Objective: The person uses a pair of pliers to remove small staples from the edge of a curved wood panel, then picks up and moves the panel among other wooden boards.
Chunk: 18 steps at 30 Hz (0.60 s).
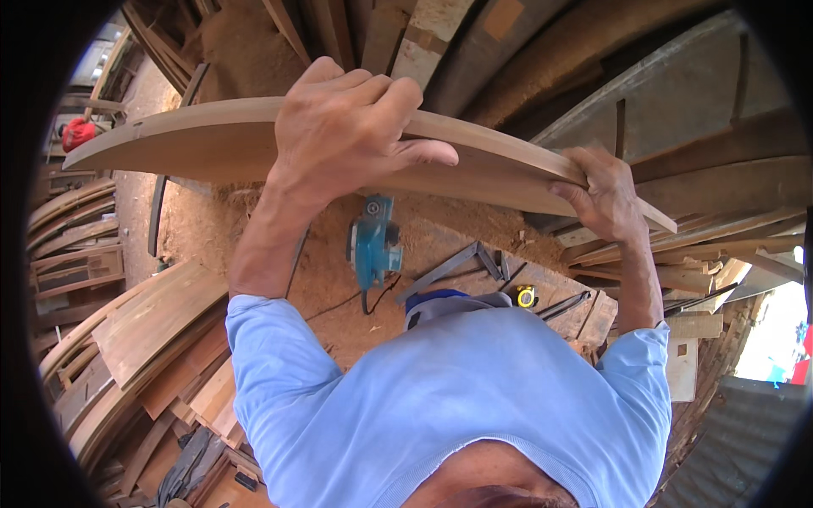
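Observation:
A long wooden board (483, 173) is raised in front of me, reaching from the far left across to the right. My left hand (343, 127) wraps over its upper edge near the middle, with the thumb lying out along the face. Toward the board's right end, my right hand (603, 190) grips the same edge, its thumb on the near face. Below the board, on the sawdust-covered ground, a teal corded power tool (371, 245) rests apart from both hands.
Near my lap are a metal carpenter's square (445, 269) and a yellow tape measure (526, 296). Stacked planks (161, 326) fill the left side. Large boards (677, 93) lean at the far right. A person in red (78, 134) shows at the far left.

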### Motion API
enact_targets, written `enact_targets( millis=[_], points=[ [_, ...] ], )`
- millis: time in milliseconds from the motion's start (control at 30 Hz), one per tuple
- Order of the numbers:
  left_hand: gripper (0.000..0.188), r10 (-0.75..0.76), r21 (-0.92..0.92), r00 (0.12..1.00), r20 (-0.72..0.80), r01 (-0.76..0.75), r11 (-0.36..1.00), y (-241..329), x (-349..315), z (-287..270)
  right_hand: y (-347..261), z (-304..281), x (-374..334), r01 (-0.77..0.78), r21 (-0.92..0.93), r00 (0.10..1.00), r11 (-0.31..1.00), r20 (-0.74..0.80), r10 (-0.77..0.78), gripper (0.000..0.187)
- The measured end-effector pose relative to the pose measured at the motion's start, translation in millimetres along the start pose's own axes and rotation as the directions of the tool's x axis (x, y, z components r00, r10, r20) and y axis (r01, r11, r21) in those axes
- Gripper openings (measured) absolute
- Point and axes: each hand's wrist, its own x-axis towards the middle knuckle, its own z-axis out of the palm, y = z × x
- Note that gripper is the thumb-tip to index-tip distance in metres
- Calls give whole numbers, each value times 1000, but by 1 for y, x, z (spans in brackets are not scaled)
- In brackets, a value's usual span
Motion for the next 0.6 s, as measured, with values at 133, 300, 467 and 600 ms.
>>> enact_targets(
  millis=[133,300,467,600],
  points=[
    [60,-91,-39,970,227,102,994,15,6,-13,16,16,-28,-108,36,994,994,1,108,38],
    [53,-125,36,928,351,120,992,25,0,-19,47,46,-65,-215,52,976,975,-9,216,37],
    [47,3,32,922,388,-16,999,52,6,1,84,76,-98,-311,64,949,948,72,307,35],
    [43,66,0,887,458,-74,997,80,11,27,114,106,-119,-342,91,938,935,87,335,33]
  ],
)
